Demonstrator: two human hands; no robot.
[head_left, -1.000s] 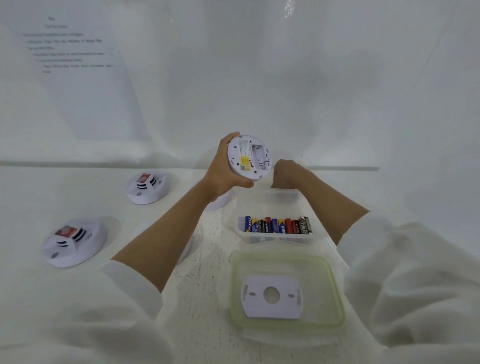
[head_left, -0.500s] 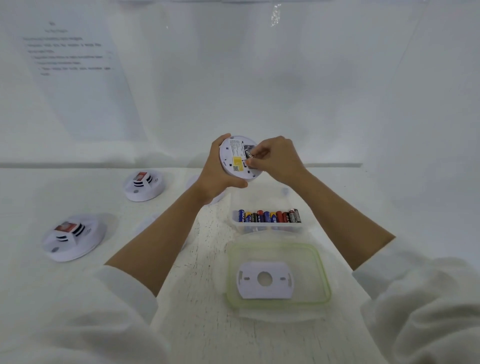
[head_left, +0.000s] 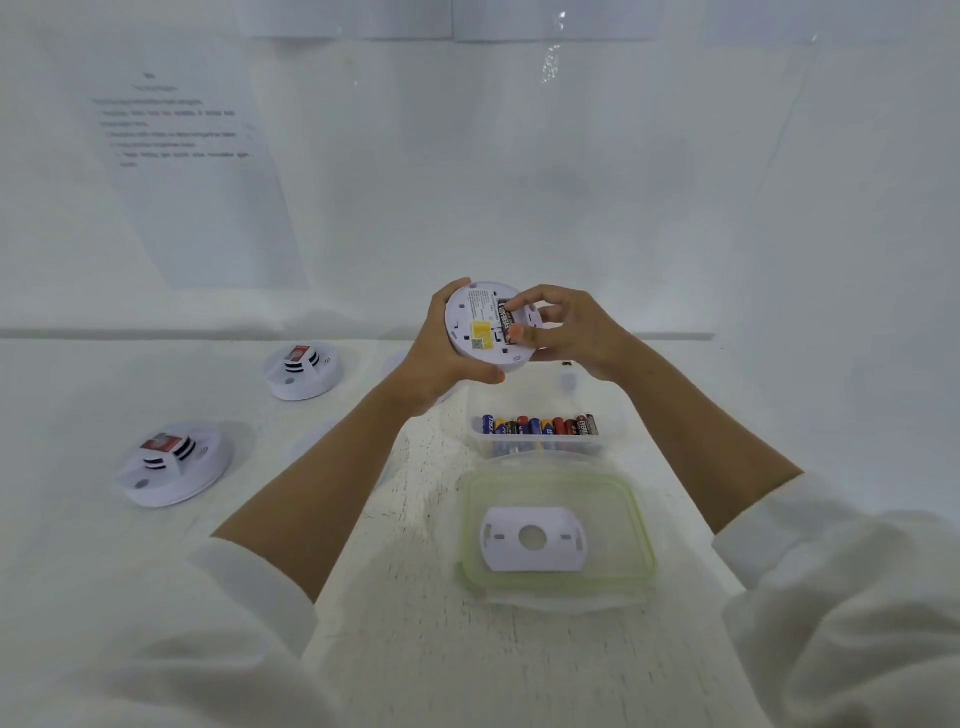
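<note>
My left hand (head_left: 439, 353) grips a round white smoke detector (head_left: 480, 340) in the air, its back with a yellow label turned toward me. My right hand (head_left: 563, 330) pinches a black battery (head_left: 505, 315) with thumb and forefinger and holds it in the detector's open battery bay. Below them a clear plastic box (head_left: 540, 447) holds a row of several batteries (head_left: 540, 425). In front of it lies a green-rimmed lid (head_left: 639, 525) with a white mounting plate (head_left: 532, 539) on it.
Two more white smoke detectors lie face up on the white table at the left, one (head_left: 302, 370) farther back and one (head_left: 174, 462) nearer. A printed sheet (head_left: 192, 156) hangs on the white back wall. My white sleeves fill the bottom corners.
My right hand rose from the battery box to the detector with a battery and now presses it deeper into the bay. My left hand kept holding the detector.
</note>
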